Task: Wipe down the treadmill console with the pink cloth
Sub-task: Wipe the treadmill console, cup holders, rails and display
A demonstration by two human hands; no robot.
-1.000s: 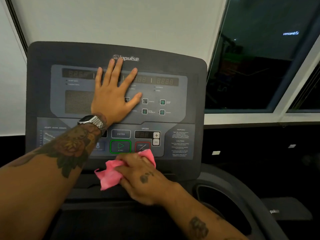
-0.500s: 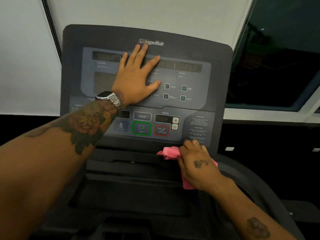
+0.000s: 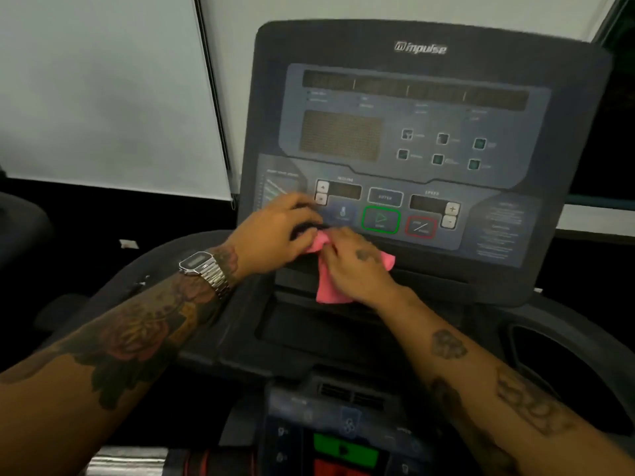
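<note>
both hands (image 3: 275,231) (image 3: 357,269) pinch the pink cloth (image 3: 330,286) at the console's (image 3: 429,269) near edge; it looks soft, light and floppy, so bunching it up should work best.

pink cloth (image 3: 328,290) mostly hidden under right hand (image 3: 357,269) (console lettering blurred).

One console (image 3: 429,80), one pink cloth (image 3: 328,286), two hands (image 3: 275,231), one wristwatch (image 3: 202,266).

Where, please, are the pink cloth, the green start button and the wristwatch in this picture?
pink cloth (image 3: 329,288): head view, on the lower flap hanging below the right hand.
green start button (image 3: 381,219): head view, on the triangle at its middle.
wristwatch (image 3: 198,262): head view, on its face.
</note>
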